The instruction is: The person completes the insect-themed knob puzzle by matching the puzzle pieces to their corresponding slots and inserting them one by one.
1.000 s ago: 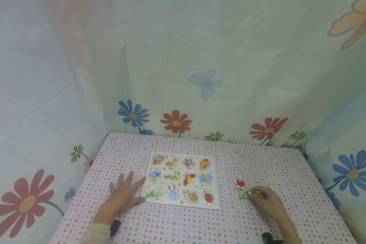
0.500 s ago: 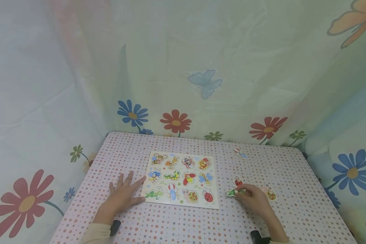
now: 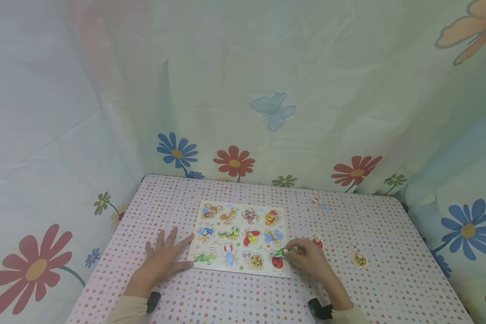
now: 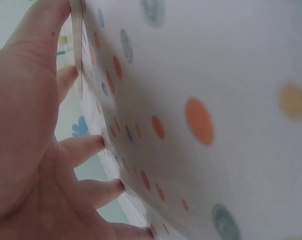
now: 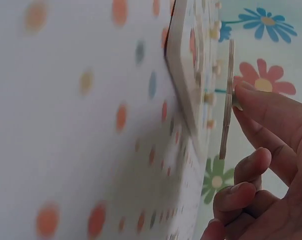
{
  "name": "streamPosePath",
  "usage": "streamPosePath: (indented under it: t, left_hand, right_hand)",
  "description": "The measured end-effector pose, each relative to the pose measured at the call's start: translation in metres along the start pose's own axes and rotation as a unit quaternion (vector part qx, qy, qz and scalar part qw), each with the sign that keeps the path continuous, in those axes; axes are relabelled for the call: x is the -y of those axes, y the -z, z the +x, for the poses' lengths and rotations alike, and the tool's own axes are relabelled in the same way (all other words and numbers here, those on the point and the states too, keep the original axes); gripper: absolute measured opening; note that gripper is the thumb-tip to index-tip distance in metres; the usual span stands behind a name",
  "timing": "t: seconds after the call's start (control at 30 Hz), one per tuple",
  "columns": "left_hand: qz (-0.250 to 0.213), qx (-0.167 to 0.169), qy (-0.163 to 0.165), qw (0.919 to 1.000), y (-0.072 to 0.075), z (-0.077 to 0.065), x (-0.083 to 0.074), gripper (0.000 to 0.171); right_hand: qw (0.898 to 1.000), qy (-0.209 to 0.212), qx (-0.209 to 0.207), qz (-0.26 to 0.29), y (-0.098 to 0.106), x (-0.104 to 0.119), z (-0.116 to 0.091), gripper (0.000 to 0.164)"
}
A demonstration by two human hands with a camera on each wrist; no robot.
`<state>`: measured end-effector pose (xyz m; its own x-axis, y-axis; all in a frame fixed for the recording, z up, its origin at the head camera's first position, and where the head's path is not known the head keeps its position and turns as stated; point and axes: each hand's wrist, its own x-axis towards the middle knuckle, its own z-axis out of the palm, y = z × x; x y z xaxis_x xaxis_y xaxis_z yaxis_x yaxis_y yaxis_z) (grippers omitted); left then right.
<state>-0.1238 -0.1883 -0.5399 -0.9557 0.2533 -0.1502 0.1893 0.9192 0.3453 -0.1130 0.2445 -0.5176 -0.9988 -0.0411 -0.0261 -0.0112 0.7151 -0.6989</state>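
A wooden puzzle board [image 3: 263,272] with insect pictures lies flat on the table. My left hand [image 3: 162,256] is spread at its left side, with thumb and index fingertips right at the board's edge; the other fingertips rest on the tablecloth in the left wrist view. Thumb and index finger of my right hand [image 3: 308,258] pinch a green grasshopper puzzle piece [image 3: 280,252] by its small knob. In the right wrist view, that thin piece [image 5: 227,110] stands edge-on above the board, its other fingers curled below. From the head view it overlaps the ladybird picture at the board's right side.
Right of the board lie a ladybird piece [image 3: 317,243], partly hidden by my right hand, and a snail piece [image 3: 358,256]. Farther back is a stag beetle piece [image 3: 319,204]. A dotted cloth [image 3: 210,297] covers the table; a flowered curtain [image 3: 210,90] hangs behind.
My right hand has carried the grasshopper piece left from among the loose pieces to over the board's right edge, uncovering the snail piece. The left hand has stayed in place.
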Motion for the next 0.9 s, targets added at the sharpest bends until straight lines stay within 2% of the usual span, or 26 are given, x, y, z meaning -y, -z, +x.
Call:
streamPosePath:
  t: [0.3,0.73,0.9]
  left_hand:
    - [0.005,0.001,0.003,1.0000,0.001,0.000,-0.002,0.081]
    - [0.001,0.002,0.002,1.0000,-0.001,0.000,0.000,0.081]
    - [-0.001,-0.001,-0.002,1.0000,-0.001,0.000,0.000,0.081]
  right_hand:
    - [0.999,0.033,0.015,0.017,-0.024,0.027,0.008,0.012]
    - [0.987,0.150,0.049,0.016,-0.068,0.071,0.026,0.007]
    - [0.984,0.165,0.067,0.014,-0.086,0.090,0.033,0.005]
